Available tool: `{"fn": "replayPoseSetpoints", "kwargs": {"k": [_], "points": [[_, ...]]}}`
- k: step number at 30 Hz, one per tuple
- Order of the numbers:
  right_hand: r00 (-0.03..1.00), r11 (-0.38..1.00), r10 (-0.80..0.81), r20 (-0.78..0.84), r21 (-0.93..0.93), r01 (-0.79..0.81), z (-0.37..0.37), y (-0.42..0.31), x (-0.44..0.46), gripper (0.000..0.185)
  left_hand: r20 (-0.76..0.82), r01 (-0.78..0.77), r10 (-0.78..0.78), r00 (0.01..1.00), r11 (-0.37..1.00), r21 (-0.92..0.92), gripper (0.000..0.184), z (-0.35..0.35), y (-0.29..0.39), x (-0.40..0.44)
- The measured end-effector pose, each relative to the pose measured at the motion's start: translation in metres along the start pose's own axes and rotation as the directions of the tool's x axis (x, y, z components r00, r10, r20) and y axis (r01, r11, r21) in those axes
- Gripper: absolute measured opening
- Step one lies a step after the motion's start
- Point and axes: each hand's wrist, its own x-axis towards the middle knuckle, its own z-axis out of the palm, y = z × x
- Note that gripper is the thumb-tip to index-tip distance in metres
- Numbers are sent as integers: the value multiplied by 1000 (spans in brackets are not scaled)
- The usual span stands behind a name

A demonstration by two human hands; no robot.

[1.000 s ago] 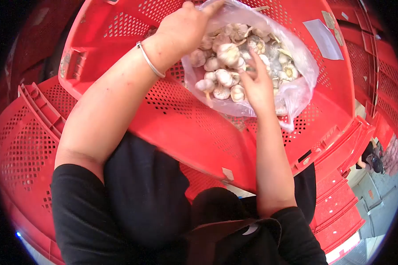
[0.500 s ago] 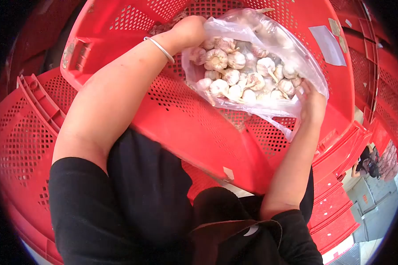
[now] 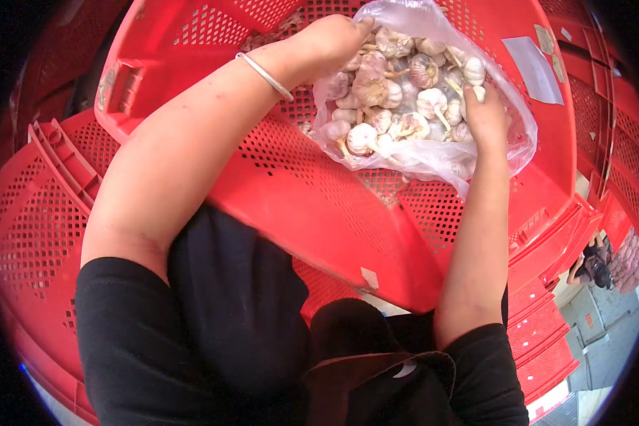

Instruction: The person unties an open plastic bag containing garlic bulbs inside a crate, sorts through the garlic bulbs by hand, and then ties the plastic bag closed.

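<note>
A clear plastic bag [image 3: 522, 145] full of garlic bulbs [image 3: 373, 78] lies open inside a large red perforated crate [image 3: 312, 206]. My left hand [image 3: 334, 42], with a white band at the wrist, is closed on the upper left edge of the bag. Inside the bag's right side, my right hand [image 3: 486, 117] has its fingers closed round a garlic bulb [image 3: 473, 71]; part of its grip is hidden behind the hand.
More red crates stand at the left [image 3: 39, 234] and at the lower right [image 3: 536, 326]. A paper label [image 3: 532, 69] is on the crate's right wall. Farther right are another person [image 3: 593, 266], a pinkish net sack [image 3: 626, 263] and grey boxes [image 3: 600, 312].
My right hand has moved up and left from the bag's right edge onto the garlic. My left hand and the bag's left edge have shifted right, and the bulbs lie differently.
</note>
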Motion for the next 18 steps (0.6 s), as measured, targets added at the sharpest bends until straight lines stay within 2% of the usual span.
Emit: {"fn": "replayPoseSetpoints", "kwargs": {"k": [1,2,3,4,5,6,7,8,9,12,16,18], "points": [[998,974,13,60,224,-26,2,0,3,50,14,92,-91,996,989,-117,62,-1,8,-4],[998,974,10,62,224,-24,9,7,5,50,44,145,-140,989,979,-144,59,-5,14,-8],[993,884,42,112,459,-89,14,10,4,47,41,147,-142,989,978,-147,59,-5,19,-11],[984,734,61,170,660,-159,18,13,4,44,40,176,-172,984,951,-252,56,-5,24,-14],[983,713,77,164,681,-169,21,18,2,45,41,202,-200,979,913,-355,53,-4,27,-16],[983,713,74,166,680,-168,22,20,-3,45,44,144,-141,989,860,-490,49,-1,23,-16],[964,605,158,215,751,-267,24,23,-8,48,43,145,-142,989,859,-492,49,-2,20,-13],[933,478,234,272,804,-354,30,25,-12,50,111,164,-128,986,876,-453,49,-4,17,-9],[957,440,104,271,850,-289,46,47,-7,52,180,181,-115,977,892,-413,50,-6,15,-6],[930,375,112,349,852,-365,55,61,4,49,108,174,-143,984,905,-388,51,-1,22,-13],[951,441,125,282,843,-309,54,55,1,51,132,201,-164,978,913,-355,53,-1,24,-14],[952,451,151,265,839,-305,58,57,4,52,-3,146,-153,988,947,-286,56,3,25,-15]]}}
